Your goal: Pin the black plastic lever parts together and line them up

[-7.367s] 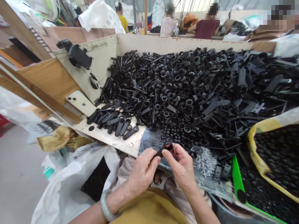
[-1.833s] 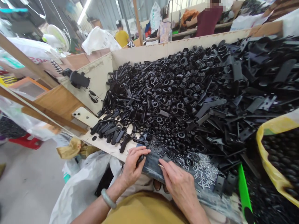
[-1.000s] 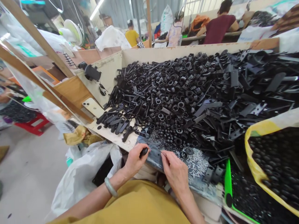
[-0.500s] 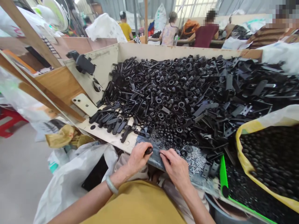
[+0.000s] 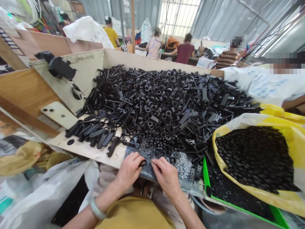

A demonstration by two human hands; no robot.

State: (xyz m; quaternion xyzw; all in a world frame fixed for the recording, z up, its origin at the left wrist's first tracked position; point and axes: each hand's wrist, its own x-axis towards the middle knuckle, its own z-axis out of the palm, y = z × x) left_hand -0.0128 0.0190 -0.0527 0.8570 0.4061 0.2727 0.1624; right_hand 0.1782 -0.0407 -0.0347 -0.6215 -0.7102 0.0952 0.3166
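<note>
My left hand (image 5: 130, 169) pinches a black ring-shaped part (image 5: 142, 163) by the bench's (image 5: 95, 154) front edge; my right hand (image 5: 166, 176) has thumb and fingertips together, on what I can't tell. The part looks like light, stiff plastic, probably slippery, best gripped by its rim. There's room between my hands; silver screws (image 5: 183, 164) crowd my right.

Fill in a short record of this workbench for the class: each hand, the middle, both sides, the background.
Left hand: gripping a black part; bracelet on wrist
Right hand: fingers pinched, contents unclear; silver pins close by
Middle: heaped black parts
Left side: white phone
Right side: open sack of black balls
Background: several people
</note>
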